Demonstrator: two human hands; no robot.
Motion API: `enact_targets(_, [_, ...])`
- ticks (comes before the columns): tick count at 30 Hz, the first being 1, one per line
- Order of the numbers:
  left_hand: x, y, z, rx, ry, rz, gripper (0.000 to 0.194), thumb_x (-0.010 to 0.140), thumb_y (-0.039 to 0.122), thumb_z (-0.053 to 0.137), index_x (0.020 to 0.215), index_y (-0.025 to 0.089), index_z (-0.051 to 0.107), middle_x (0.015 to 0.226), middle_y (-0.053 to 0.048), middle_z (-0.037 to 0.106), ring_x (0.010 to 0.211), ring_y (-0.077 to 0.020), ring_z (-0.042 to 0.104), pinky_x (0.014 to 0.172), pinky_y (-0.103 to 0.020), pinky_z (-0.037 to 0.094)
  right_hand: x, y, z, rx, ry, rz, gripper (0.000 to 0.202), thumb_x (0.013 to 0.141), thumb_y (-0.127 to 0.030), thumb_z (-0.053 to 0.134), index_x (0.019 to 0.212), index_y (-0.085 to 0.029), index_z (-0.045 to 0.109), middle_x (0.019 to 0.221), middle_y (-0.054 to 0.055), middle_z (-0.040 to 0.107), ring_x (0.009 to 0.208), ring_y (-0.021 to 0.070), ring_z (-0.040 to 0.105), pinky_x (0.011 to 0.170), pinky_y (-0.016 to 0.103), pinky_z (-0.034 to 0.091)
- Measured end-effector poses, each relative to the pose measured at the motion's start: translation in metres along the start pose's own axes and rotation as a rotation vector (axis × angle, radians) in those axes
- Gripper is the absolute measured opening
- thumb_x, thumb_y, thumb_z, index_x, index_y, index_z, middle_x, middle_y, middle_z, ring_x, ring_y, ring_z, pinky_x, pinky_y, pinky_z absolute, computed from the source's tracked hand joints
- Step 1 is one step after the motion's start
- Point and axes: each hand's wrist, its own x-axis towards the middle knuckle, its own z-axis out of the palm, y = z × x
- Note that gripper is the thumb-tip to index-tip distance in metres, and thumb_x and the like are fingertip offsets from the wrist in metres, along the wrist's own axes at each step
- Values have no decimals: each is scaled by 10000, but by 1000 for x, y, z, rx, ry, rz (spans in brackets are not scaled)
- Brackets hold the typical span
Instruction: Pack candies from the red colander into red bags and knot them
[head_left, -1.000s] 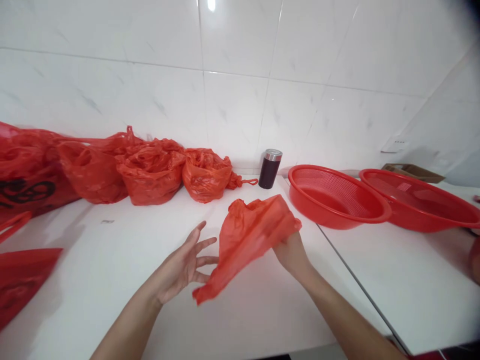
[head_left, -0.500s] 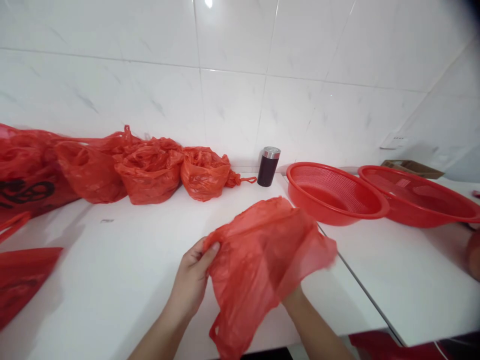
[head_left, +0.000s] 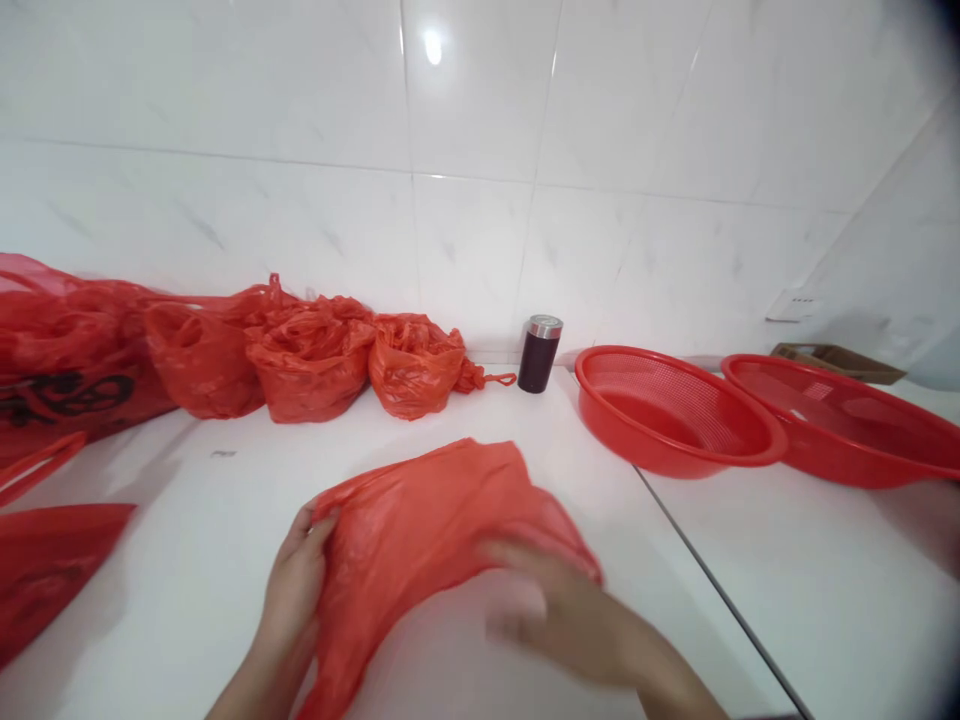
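A thin red plastic bag point(head_left: 420, 530) hangs spread out over the white tabletop in front of me. My left hand point(head_left: 296, 570) is closed on its upper left edge, thumb on the near side. In front of the bag's right part is my right hand point(head_left: 555, 610), blurred by motion. Its fingers are stretched out and apart, and nothing shows between them. Whether the fingertips touch the plastic, I cannot tell.
Several filled red bags point(head_left: 315, 365) line the tiled wall at the left. A dark tumbler point(head_left: 538, 360) with a silver lid stands mid-back. Two red plastic baskets point(head_left: 645, 450) sit at the right, near a brown tray point(head_left: 840, 362). Another red bag point(head_left: 52, 570) lies at the near left.
The bag has moved left and lower with my left hand. My right hand, previously hidden behind or inside the bag, now shows in front of it.
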Motion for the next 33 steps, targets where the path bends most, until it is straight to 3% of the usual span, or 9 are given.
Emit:
enact_targets(4, [15, 4, -14, 30, 149, 43, 375, 772, 263, 654, 1139, 321, 599, 869, 28, 677, 739, -175, 663, 681, -288, 544, 5, -25, -40, 135, -279, -184, 280, 846, -431, 668, 1103, -320, 677, 1095, 5, 688, 1029, 210, 634, 846, 324, 535])
enact_targets(7, [21, -2, -15, 129, 178, 115, 482, 780, 350, 658, 1250, 339, 553, 1078, -23, 662, 971, -242, 647, 862, -406, 523, 57, -41, -57, 277, -467, -261, 408, 827, -435, 679, 1214, -312, 637, 1159, 2, 672, 1073, 198, 627, 886, 300, 520])
enact_targets(8, [22, -4, -15, 176, 167, 175, 510, 782, 382, 657, 1276, 339, 536, 1187, -33, 627, 1083, -262, 605, 947, -440, 479, 83, -43, -56, 334, -457, -235, 444, 863, -429, 635, 1288, -309, 582, 1228, 14, 639, 1112, 187, 606, 926, 304, 500])
enact_targets(12, [25, -12, -19, 310, 139, 357, 569, 799, 489, 624, 1325, 326, 480, 1460, -41, 429, 1345, -298, 385, 1125, -500, 284, 202, -33, -21, 122, 1, -170, 539, 904, -430, 555, 1406, -272, 439, 1420, 68, 476, 1303, 240, 441, 1068, 430, 362])
enact_targets(16, [32, -19, -28, 382, 111, 399, 519, 809, 508, 582, 1275, 287, 522, 1446, -62, 447, 1371, -316, 351, 1150, -522, 234, 275, -12, 35, -135, 106, -189, 614, 842, -283, 641, 1401, -156, 419, 1400, 155, 477, 1325, 288, 386, 1112, 507, 211])
enact_targets(21, [38, -26, -32, 510, 56, 571, 380, 836, 428, 576, 1188, 287, 566, 1492, -42, 369, 1419, -278, 272, 1173, -461, 222, 250, -3, 75, -106, 6, -242, 46, 841, -191, 631, 858, -159, 660, 856, 46, 693, 889, 212, 627, 1079, 524, 209])
enact_targets(23, [34, -25, -29, 507, 86, 622, 382, 851, 421, 563, 1209, 292, 527, 1502, -43, 345, 1425, -270, 257, 1176, -463, 207, 221, -6, 72, -75, -2, -271, 118, 879, -215, 591, 782, -174, 644, 797, 3, 676, 817, 158, 616, 1072, 450, 254])
enact_targets(29, [23, -3, -18, 238, 188, 380, 513, 854, 482, 560, 1322, 320, 430, 1509, -34, 358, 1406, -290, 298, 1174, -502, 193, 173, -4, 19, 679, -95, -113, 419, 937, -535, 438, 922, -184, 667, 827, 34, 648, 755, 165, 612, 741, 308, 495])
enact_targets(33, [29, 11, -9, -51, 31, 97, 614, 826, 480, 606, 1386, 355, 388, 1480, -63, 412, 1199, -296, 568, 1100, -483, 364, 181, 10, 14, 566, 125, 75, 530, 791, -581, 628, 1175, -217, 593, 1079, 88, 609, 923, 229, 612, 816, 390, 506])
